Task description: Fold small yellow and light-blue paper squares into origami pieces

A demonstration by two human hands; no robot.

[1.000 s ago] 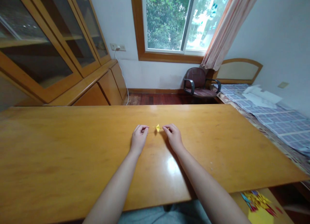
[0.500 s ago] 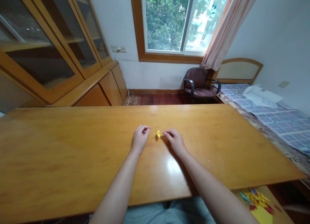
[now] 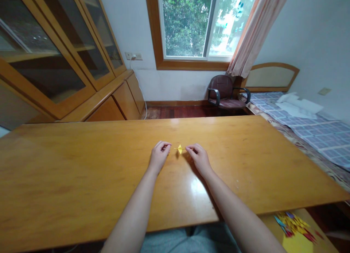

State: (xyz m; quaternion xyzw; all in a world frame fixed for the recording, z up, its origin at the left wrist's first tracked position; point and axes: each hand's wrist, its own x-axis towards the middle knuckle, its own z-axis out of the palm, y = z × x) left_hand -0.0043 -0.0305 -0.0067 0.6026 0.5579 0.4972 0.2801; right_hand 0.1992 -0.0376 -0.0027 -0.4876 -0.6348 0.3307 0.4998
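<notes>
1. Pinching one thin end, the right hand (image 3: 200, 158) held the yellow folded paper (image 3: 179, 149) over the counter (image 3: 90, 172).
2. The left hand (image 3: 159, 155), fingertips pressed together, hung just beside the opposite end.
3. The paper looked light and crushable, best gripped by its ends.

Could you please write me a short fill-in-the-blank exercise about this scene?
1. The folded object between the left hand and right hand is coloured ____.
2. A small gap separates the folded object from the ____ hand.
3. A pink ____ hangs beside the window.
4. The chair has two black ____.

Missing words: yellow; left; curtain; armrests.
</notes>
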